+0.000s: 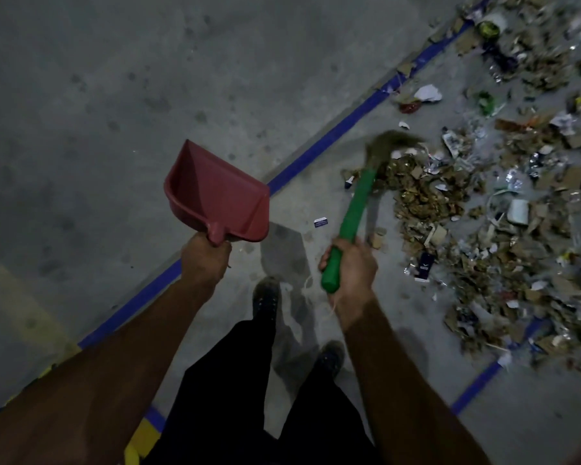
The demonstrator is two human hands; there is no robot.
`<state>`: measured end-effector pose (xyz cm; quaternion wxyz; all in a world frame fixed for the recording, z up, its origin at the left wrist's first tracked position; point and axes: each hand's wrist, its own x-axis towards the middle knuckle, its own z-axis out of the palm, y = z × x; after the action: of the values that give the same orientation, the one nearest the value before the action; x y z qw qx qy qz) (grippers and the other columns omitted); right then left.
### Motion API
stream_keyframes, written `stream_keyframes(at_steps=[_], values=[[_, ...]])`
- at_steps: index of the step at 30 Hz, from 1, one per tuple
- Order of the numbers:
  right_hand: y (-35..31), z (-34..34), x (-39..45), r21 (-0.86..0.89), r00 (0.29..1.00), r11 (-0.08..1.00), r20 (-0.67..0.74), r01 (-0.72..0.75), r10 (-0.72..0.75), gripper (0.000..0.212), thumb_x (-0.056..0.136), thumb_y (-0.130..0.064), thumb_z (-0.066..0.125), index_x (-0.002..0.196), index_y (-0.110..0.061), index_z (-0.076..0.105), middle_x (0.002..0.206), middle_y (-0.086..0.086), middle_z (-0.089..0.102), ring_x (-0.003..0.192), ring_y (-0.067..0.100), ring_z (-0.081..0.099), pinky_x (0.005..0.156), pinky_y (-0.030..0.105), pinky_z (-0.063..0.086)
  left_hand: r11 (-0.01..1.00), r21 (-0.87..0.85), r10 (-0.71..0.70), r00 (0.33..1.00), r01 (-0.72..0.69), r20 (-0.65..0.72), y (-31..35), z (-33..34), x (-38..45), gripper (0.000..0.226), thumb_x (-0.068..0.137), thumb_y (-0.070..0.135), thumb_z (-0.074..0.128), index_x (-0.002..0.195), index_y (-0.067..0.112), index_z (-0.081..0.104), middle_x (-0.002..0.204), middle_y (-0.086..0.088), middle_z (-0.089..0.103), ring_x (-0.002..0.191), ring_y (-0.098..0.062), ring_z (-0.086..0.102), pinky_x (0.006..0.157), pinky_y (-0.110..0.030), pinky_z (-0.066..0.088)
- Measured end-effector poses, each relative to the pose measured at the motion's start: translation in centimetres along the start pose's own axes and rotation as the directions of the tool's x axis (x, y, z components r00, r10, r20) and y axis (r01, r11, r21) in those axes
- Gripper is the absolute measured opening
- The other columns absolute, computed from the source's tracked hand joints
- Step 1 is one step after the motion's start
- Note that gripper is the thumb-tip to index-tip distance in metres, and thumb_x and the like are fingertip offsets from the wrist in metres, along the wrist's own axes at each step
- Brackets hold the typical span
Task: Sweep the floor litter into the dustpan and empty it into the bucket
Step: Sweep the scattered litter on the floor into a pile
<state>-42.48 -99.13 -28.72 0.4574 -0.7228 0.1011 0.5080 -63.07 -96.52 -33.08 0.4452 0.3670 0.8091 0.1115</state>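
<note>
On the floor, litter (477, 209): spread right of the blue tape line (332, 132).
Left hand (205, 260): fingers clenched round the red dustpan (215, 196) handle, pan held up, empty.
Right hand (349, 270): fingers grasping the green broom (353, 213), bristles at the litter's edge.

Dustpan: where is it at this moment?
In the head view, the red dustpan is left of centre, held by the left hand, left of the green-handled broom.

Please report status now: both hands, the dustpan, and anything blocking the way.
Left hand grips red dustpan, pan empty, held above floor. Right hand grips green broom, bristles at edge of litter. No bucket in view. Nothing blocking.
</note>
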Motion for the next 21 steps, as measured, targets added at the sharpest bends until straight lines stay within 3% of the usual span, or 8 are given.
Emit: stream_keyframes(at_steps=[3,6,8,11,14,18,21], values=[[2.4,-0.5,-2.5,-0.097,0.998,0.995,0.068,0.013,-0.007,0.032,0.089,0.007,0.053,0.118,-0.004,0.059,0.062,0.011,0.049,0.042,0.016,0.045,0.037,0.022,0.04,1.0,0.021,0.012,1.0,-0.013,0.005,0.4,0.0,-0.2,0.015,0.083,0.019,0.063,0.07,0.012,0.057,0.063,-0.008,0.06,0.059,-0.028,0.058,0.062,-0.045,0.055],[3.4,-0.9,-3.0,-0.17,0.992,0.985,0.116,-0.022,0.042,0.034,0.086,0.01,0.056,0.111,-0.014,0.059,0.058,0.012,0.05,0.037,0.017,0.045,0.036,0.022,0.04,0.999,0.021,0.024,1.0,-0.024,0.02,0.7,0.1,-0.5,0.02,0.082,0.019,0.063,0.065,0.016,0.055,0.06,-0.006,0.059,0.058,-0.027,0.058,0.064,-0.047,0.055],[3.7,-1.7,-2.3,-0.214,0.99,0.975,0.109,-0.062,0.087,0.034,0.086,0.011,0.055,0.113,-0.01,0.06,0.057,0.012,0.051,0.038,0.019,0.045,0.036,0.022,0.039,0.999,0.037,0.028,0.999,-0.029,0.029,0.9,0.2,-0.7,0.019,0.083,0.02,0.063,0.066,0.016,0.055,0.063,-0.009,0.06,0.06,-0.03,0.058,0.064,-0.047,0.055],[3.3,-3.8,0.0,-0.256,0.991,0.96,0.042,-0.11,0.125,0.033,0.088,0.007,0.056,0.119,-0.002,0.06,0.063,0.013,0.053,0.042,0.02,0.048,0.038,0.024,0.041,0.998,0.053,0.04,0.998,-0.042,0.05,0.8,0.6,-1.0,0.016,0.084,0.019,0.062,0.07,0.013,0.055,0.065,-0.01,0.059,0.06,-0.03,0.057,0.062,-0.046,0.054],[1.7,-6.5,2.3,-0.238,0.989,0.96,-0.05,-0.147,0.139,0.022,0.089,0.003,0.06,0.109,-0.005,0.061,0.066,0.011,0.054,0.046,0.018,0.05,0.04,0.025,0.045,0.997,0.067,0.037,0.997,-0.042,0.074,0.7,1.2,-1.2,0.014,0.085,0.017,0.06,0.072,0.014,0.055,0.063,-0.009,0.058,0.057,-0.027,0.055,0.06,-0.043,0.053],[-1.0,-9.0,4.2,-0.153,0.986,0.98,-0.124,-0.128,0.109,0.012,0.089,0.006,0.056,0.097,-0.003,0.056,0.059,0.009,0.048,0.033,0.012,0.045,0.033,0.02,0.039,0.994,0.094,0.048,0.993,-0.058,0.11,0.6,1.8,-1.2,0.015,0.085,0.016,0.06,0.071,0.013,0.056,0.065,-0.009,0.057,0.062,-0.029,0.055,0.061,-0.043,0.051],[-1.9,-9.8,3.8,-0.124,0.989,0.99,-0.14,-0.068,0.051,0.017,0.088,0.007,0.056,0.102,-0.004,0.057,0.059,0.011,0.046,0.031,0.012,0.044,0.033,0.019,0.039,0.992,0.111,0.055,0.992,-0.068,0.115,0.5,2.1,-1.3,0.012,0.085,0.016,0.061,0.076,0.01,0.058,0.067,-0.01,0.058,0.063,-0.03,0.056,0.063,-0.045,0.053]])
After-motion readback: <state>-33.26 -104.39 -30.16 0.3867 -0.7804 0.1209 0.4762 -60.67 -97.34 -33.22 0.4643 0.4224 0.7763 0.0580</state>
